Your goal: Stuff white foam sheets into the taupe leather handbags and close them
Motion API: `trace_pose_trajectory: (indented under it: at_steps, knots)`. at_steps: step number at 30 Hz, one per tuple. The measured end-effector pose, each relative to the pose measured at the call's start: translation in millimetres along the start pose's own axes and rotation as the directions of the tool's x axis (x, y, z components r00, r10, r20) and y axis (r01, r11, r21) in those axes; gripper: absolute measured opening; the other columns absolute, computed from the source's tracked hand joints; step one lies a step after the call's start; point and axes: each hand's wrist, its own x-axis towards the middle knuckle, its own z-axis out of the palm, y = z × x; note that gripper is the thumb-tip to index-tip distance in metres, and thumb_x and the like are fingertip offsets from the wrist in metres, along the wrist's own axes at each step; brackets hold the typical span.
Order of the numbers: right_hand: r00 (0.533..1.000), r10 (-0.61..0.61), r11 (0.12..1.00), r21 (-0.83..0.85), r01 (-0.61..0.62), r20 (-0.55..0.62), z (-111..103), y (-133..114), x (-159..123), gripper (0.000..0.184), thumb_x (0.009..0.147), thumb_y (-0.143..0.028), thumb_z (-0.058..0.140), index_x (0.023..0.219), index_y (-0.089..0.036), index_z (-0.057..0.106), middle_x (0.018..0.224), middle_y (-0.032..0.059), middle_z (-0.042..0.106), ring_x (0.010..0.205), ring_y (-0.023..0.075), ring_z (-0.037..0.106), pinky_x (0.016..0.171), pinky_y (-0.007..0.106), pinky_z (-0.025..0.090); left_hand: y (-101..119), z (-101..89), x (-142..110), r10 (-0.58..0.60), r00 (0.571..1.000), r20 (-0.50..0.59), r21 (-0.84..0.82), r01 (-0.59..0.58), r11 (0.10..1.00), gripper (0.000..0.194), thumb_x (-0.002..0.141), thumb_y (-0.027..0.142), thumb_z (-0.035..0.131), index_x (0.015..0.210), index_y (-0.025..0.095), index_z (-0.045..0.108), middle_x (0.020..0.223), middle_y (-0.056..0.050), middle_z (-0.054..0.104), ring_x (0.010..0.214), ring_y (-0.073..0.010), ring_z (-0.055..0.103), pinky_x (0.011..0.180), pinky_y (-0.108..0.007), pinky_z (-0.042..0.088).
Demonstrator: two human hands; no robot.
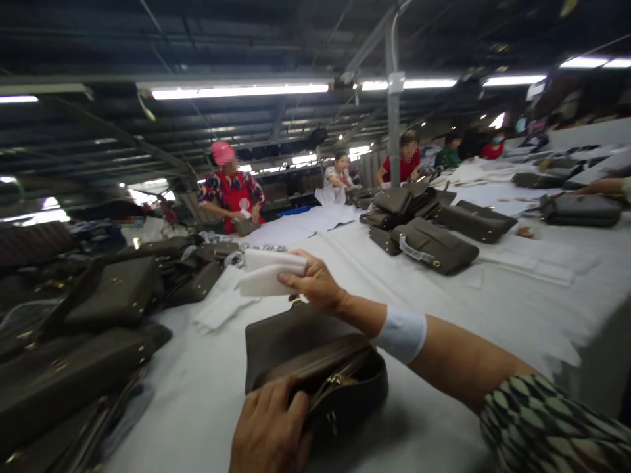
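A dark olive handbag [355, 394] lies in front of me with its flap [280, 341] folded back and its mouth partly open. A gold-coloured zipper pull shows inside the opening. My left hand [271, 424] is closed over the bag's near left edge, its fingers curled at the opening. Above the flap, my right hand [318, 282] pinches a folded white sheet [271, 272], soft like foam or paper, between thumb and fingers. Further white sheets [224, 302] lie on the table just beyond the bag, to the left.
Olive handbags [113, 289] are heaped along the left side. Another pile of bags [419, 230] stands at the right on the white-covered table [444, 328]. Several people work around it, one in a pink cap [223, 153]. A grey post [393, 131] rises behind the pile.
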Motion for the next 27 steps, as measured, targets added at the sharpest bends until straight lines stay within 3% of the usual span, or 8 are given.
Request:
trace_pose_trajectory:
  at_steps: [4, 12, 16, 18, 20, 22, 25, 27]
  knots:
    - [0.998, 0.022, 0.995, -0.092, -0.027, -0.054, -25.5, -28.7, -34.3, 0.042, 0.073, -0.035, 0.072, 0.106, -0.017, 0.052, 0.08, -0.0009, 0.056, 0.063, 0.012, 0.058, 0.042, 0.018, 0.05, 4.5, 4.2, -10.8, 0.088, 0.995, -0.05, 0.104, -0.082, 0.991, 0.011, 0.086, 0.017, 0.052, 0.084, 0.021, 0.062, 0.132, -0.009, 0.054, 0.116, -0.0288, 0.049, 0.092, -0.042, 0.037]
    - [0.98, 0.172, 0.949, -0.25, -0.192, -0.099, -48.7, -61.0, -114.9, 0.039, 0.076, -0.034, 0.072, 0.105, -0.018, 0.052, 0.076, -0.0015, 0.053, 0.061, 0.0102, 0.053, 0.05, 0.02, 0.047, 9.5, 0.9, -11.8, 0.173, 0.984, -0.046, 0.214, -0.159, 0.964, 0.016, 0.087, 0.009, 0.049, 0.087, 0.017, 0.063, 0.099, -0.007, 0.065, 0.087, -0.0242, 0.054, 0.08, -0.041, 0.039]
    - [0.978, 0.168, 0.953, -0.231, -0.194, -0.126, -50.9, -60.7, -127.8, 0.041, 0.075, -0.033, 0.074, 0.106, -0.019, 0.052, 0.08, -0.0003, 0.055, 0.066, 0.0104, 0.053, 0.057, 0.02, 0.047, 3.0, 2.7, -13.0, 0.29, 0.941, -0.177, 0.195, -0.255, 0.947, 0.036, 0.085, 0.006, 0.054, 0.12, 0.013, 0.056, 0.117, -0.013, 0.06, 0.102, -0.0259, 0.054, 0.089, -0.045, 0.04]
    - [0.973, 0.187, 0.957, -0.196, -0.212, -0.137, -51.6, -53.9, -132.5, 0.042, 0.075, -0.034, 0.075, 0.106, -0.018, 0.052, 0.081, -0.0001, 0.056, 0.068, 0.0104, 0.053, 0.058, 0.02, 0.047, 2.9, 4.3, -14.0, 0.326, 0.907, -0.266, 0.158, -0.292, 0.943, 0.035, 0.085, 0.005, 0.054, 0.119, 0.013, 0.058, 0.117, -0.014, 0.059, 0.108, -0.027, 0.053, 0.096, -0.047, 0.039]
    - [0.961, 0.217, 0.958, -0.151, -0.243, -0.17, -53.0, -43.9, -136.9, 0.041, 0.075, -0.036, 0.075, 0.105, -0.018, 0.053, 0.081, -0.0001, 0.057, 0.068, 0.0104, 0.054, 0.058, 0.019, 0.047, 6.0, 5.6, -14.7, 0.297, 0.898, -0.325, 0.162, -0.257, 0.953, 0.027, 0.085, 0.006, 0.054, 0.11, 0.012, 0.062, 0.108, -0.013, 0.061, 0.105, -0.0276, 0.053, 0.095, -0.048, 0.039]
    - [0.947, 0.245, 0.956, -0.112, -0.272, -0.208, -55.0, -34.9, -140.1, 0.042, 0.075, -0.038, 0.074, 0.105, -0.017, 0.053, 0.081, 0.0003, 0.058, 0.068, 0.0113, 0.055, 0.057, 0.02, 0.047, 10.7, 5.8, -15.2, 0.226, 0.922, -0.313, 0.2, -0.169, 0.965, 0.019, 0.085, 0.008, 0.054, 0.1, 0.013, 0.064, 0.097, -0.011, 0.062, 0.096, -0.0267, 0.054, 0.089, -0.046, 0.041]
    - [0.934, 0.257, 0.959, -0.055, -0.278, -0.248, -58.4, -31.3, -140.9, 0.044, 0.075, -0.038, 0.075, 0.106, -0.017, 0.053, 0.083, 0.0015, 0.06, 0.069, 0.0144, 0.057, 0.054, 0.023, 0.049, 16.8, 2.8, -16.4, 0.118, 0.974, -0.194, 0.192, -0.081, 0.978, 0.014, 0.085, 0.009, 0.052, 0.078, 0.017, 0.061, 0.083, -0.006, 0.061, 0.083, -0.0239, 0.053, 0.082, -0.043, 0.04]
    - [0.928, 0.249, 0.968, 0.029, -0.251, -0.276, -61.5, -35.1, -139.6, 0.043, 0.074, -0.035, 0.076, 0.106, -0.018, 0.054, 0.087, 0.0022, 0.061, 0.072, 0.0151, 0.058, 0.054, 0.024, 0.051, 19.9, -1.5, -17.2, 0.075, 0.991, -0.114, 0.114, -0.062, 0.992, 0.015, 0.086, 0.016, 0.053, 0.072, 0.019, 0.058, 0.086, -0.005, 0.061, 0.084, -0.0239, 0.053, 0.081, -0.042, 0.04]
